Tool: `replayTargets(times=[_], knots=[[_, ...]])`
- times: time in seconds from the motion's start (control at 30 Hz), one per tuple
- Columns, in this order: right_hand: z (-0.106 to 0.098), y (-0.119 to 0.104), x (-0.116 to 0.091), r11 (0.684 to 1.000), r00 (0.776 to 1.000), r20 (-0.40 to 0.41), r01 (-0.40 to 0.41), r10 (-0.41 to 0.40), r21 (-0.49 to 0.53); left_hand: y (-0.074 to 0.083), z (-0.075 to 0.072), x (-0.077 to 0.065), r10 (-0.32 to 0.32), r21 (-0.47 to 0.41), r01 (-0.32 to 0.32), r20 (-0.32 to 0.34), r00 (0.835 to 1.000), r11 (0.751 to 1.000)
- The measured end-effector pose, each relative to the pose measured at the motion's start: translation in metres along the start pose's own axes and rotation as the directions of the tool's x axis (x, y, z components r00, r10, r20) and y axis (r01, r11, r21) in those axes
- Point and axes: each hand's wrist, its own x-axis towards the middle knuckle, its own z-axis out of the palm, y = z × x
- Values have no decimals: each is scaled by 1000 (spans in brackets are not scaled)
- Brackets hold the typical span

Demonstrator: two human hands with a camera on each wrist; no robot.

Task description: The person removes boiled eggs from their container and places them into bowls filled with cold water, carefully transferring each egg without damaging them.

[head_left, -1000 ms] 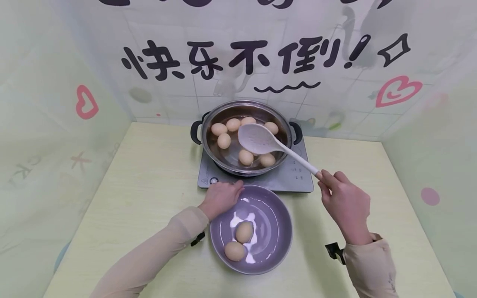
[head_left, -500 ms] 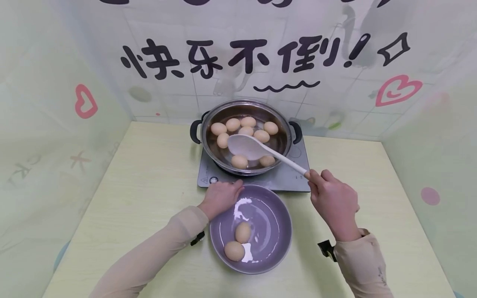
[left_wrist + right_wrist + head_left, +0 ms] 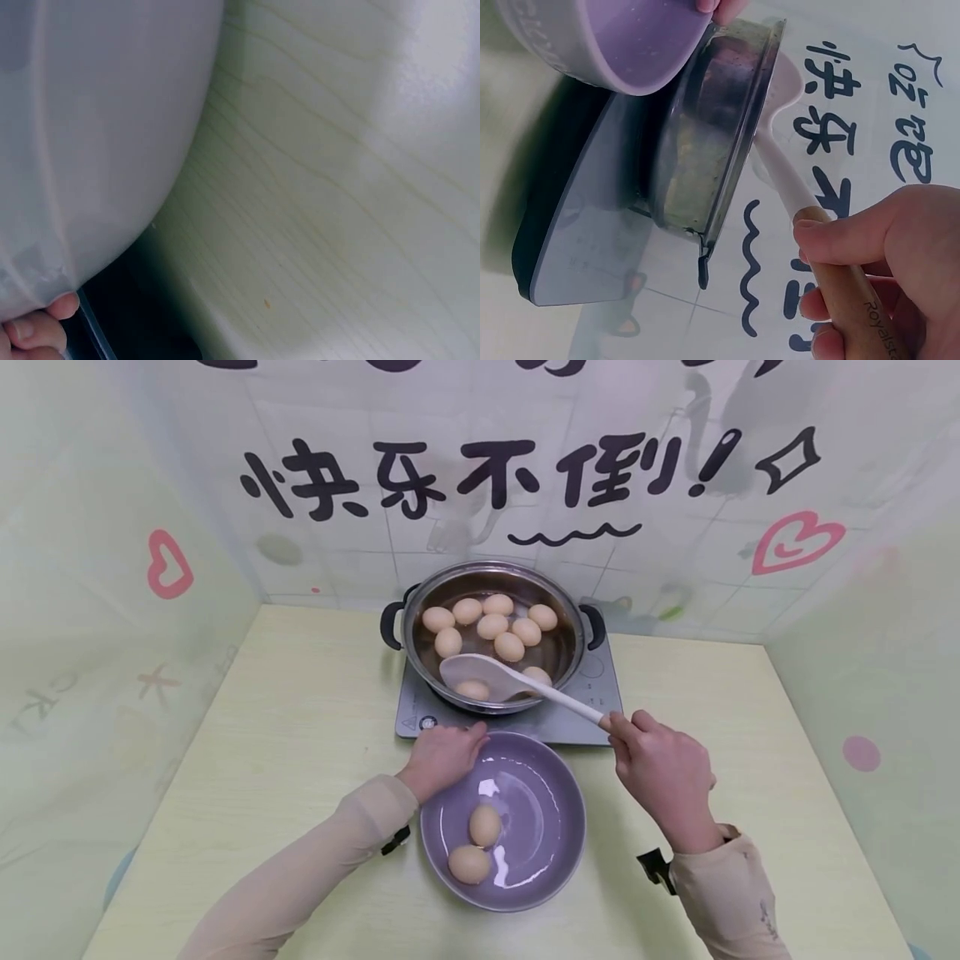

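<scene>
My right hand (image 3: 667, 777) grips the wooden handle (image 3: 847, 292) of a large white spoon (image 3: 558, 696), thumb along it in the right wrist view. The spoon's head is dipped at the front of a steel pot (image 3: 487, 579), where one brown egg (image 3: 472, 691) shows within its outline. Several other brown eggs (image 3: 492, 627) lie in the pot's water. With its fingers at the far left rim, my left hand (image 3: 444, 760) holds a purple bowl (image 3: 540, 827); fingertips (image 3: 37, 330) show on the rim in the left wrist view. Two eggs (image 3: 477, 845) rest inside the bowl's left part.
The pot stands on a flat grey induction cooker (image 3: 577, 727), close behind the bowl. Black side handles (image 3: 596, 627) stick out from the pot. Pale wood table (image 3: 300, 710) surrounds these, with a printed curtain (image 3: 322, 552) behind and at both sides.
The spoon has come down from above the middle of the pot to its front left, around an egg there. My right hand has moved left. My left hand stays on the bowl.
</scene>
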Motion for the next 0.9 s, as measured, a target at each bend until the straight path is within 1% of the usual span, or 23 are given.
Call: replayTargets(times=[0.23,0.43,0.57,0.73,0.8,0.9], knots=[[-2,0,0,1000,1000,5,14,-14,9,-1,3,0,7,3,-7,-17,1000,1000],[-4,1,1,1000,999,45,8,-9,27,-1,4,0,8,1,-8,-29,1000,1000],[-4,2,1,999,995,101,-20,16,38,0,3,0,5,-3,-5,-23,1000,1000],[-4,2,2,995,977,205,-72,58,62,0,3,0,-1,-1,1,-15,1000,1000],[-4,1,2,994,972,228,-81,64,68,0,3,1,0,1,0,-16,1000,1000],[-5,1,4,994,969,241,-82,63,69,-1,4,1,4,3,-4,-19,1000,1000]])
